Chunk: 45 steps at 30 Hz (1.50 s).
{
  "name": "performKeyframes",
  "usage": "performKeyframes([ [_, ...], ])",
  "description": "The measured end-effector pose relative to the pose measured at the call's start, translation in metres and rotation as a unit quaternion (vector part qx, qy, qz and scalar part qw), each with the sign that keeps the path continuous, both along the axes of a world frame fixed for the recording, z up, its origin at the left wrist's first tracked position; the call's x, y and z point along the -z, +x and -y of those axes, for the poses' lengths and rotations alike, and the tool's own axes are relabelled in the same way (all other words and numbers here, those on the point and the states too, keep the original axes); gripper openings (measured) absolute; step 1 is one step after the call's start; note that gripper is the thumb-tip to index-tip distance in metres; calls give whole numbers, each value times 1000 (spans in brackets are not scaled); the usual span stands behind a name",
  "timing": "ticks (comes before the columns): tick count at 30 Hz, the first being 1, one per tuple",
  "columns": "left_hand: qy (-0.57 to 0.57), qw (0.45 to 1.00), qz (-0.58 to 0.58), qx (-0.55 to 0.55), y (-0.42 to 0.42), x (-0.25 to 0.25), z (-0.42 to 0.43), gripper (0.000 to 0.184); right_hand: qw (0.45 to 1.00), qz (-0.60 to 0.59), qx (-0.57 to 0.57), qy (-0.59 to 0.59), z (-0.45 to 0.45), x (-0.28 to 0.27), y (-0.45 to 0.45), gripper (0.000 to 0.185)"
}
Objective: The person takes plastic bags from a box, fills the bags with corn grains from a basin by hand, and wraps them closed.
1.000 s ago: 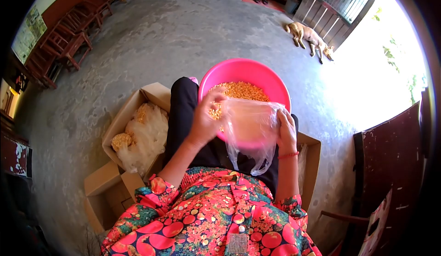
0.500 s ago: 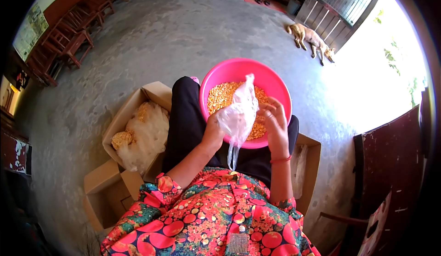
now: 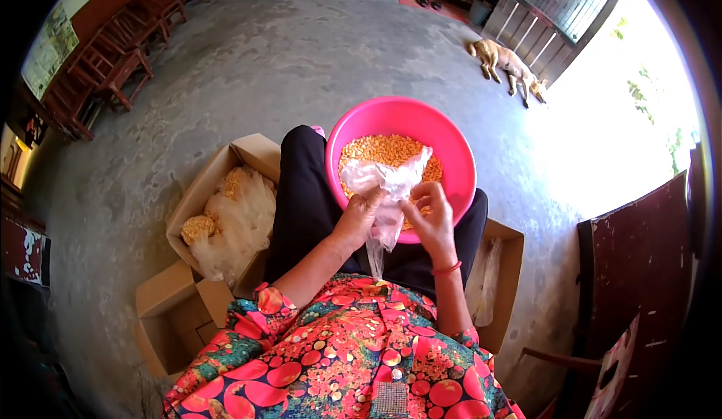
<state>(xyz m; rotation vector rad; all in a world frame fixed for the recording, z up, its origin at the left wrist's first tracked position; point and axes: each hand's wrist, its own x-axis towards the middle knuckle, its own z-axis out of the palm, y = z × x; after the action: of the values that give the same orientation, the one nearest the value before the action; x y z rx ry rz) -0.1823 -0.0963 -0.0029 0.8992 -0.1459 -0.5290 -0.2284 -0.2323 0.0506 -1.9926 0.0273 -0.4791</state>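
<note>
Over a pink basin [image 3: 453, 148] on my lap, my left hand [image 3: 361, 216] pinches a crumpled clear plastic bag [image 3: 389, 184]. The bag's upper part spreads above the yellow kernels [image 3: 382, 147], and its lower end hangs down toward my shirt. My right hand [image 3: 432, 220], with a red band at the wrist, is at the bag's right side. Its thumb and index finger are pressed together on the bag's edge. The kernels cover the bottom of the basin.
Left of my legs stands a cardboard box [image 3: 197, 187] with filled plastic bags, beside a smaller box [image 3: 169, 299]. Another box [image 3: 511, 269] with plastic stands right. A dog [image 3: 505, 60] lies near the door. Wooden chairs [image 3: 113, 73] line the left wall.
The bag was stretched between both hands, then gathered upright in my left hand. It now leans lower over the kernels, and my right hand has closed on its edge.
</note>
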Motion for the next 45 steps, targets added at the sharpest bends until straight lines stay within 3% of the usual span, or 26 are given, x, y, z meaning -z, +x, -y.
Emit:
performKeyframes([
  [3,-32,996,33,-71,-6,-3,13,28,989,11,3,-150,-12,8,-1,25],
  [5,-23,999,23,-21,-3,-10,3,26,989,30,2,-143,-12,12,3,18],
  [8,73,994,35,-78,-5,-21,-2,25,998,14,30,-45,-1,22,4,9],
  [11,94,993,19,-72,4,-13,-5,24,991,-40,-12,127,12,20,1,5],
  [14,99,993,19,-64,7,-14,-9,26,981,-54,-21,184,19,17,-1,6],
  [21,129,990,46,-29,20,-15,-28,39,984,-77,-22,157,32,30,-3,9],
  [23,152,987,46,-7,28,-12,-32,37,993,-69,-32,91,37,35,-4,9],
  [24,123,985,119,-31,30,-11,-30,43,993,-69,-32,91,37,34,-4,9],
  [25,94,976,191,-54,32,-11,-29,55,992,-76,-24,100,37,31,-5,9],
  [26,168,944,279,-54,36,-12,-34,79,990,-82,-15,110,36,28,-6,9],
  [27,168,944,279,-54,34,-23,-37,79,990,-83,-15,110,36,25,-6,9],
  [29,270,834,474,-81,25,-53,-43,87,993,-79,-17,81,37,22,-6,10],
  [30,270,834,473,-82,21,-62,-42,87,993,-79,-18,81,38,22,-6,10],
  [32,358,745,551,-116,13,-72,-37,72,995,-74,-16,59,39,23,-5,11],
  [33,357,745,551,-117,14,-69,-38,72,995,-74,-16,58,40,24,-4,11],
  [35,299,757,580,-40,17,-60,-38,43,996,-59,-37,49,43,29,-3,14],
  [36,219,834,506,6,14,-65,-38,16,996,-59,-37,48,44,29,-3,14],
  [40,180,860,476,12,10,-74,-39,9,995,-82,-46,11,41,20,-6,19],
  [42,184,944,270,54,9,-76,-42,22,993,-107,-44,16,38,17,-6,21],
  [43,184,944,270,54,9,-76,-42,22,993,-111,-36,-12,38,17,-6,21],
  [45,128,979,151,40,9,-76,-42,31,992,-113,-28,-39,38,16,-5,21],
])
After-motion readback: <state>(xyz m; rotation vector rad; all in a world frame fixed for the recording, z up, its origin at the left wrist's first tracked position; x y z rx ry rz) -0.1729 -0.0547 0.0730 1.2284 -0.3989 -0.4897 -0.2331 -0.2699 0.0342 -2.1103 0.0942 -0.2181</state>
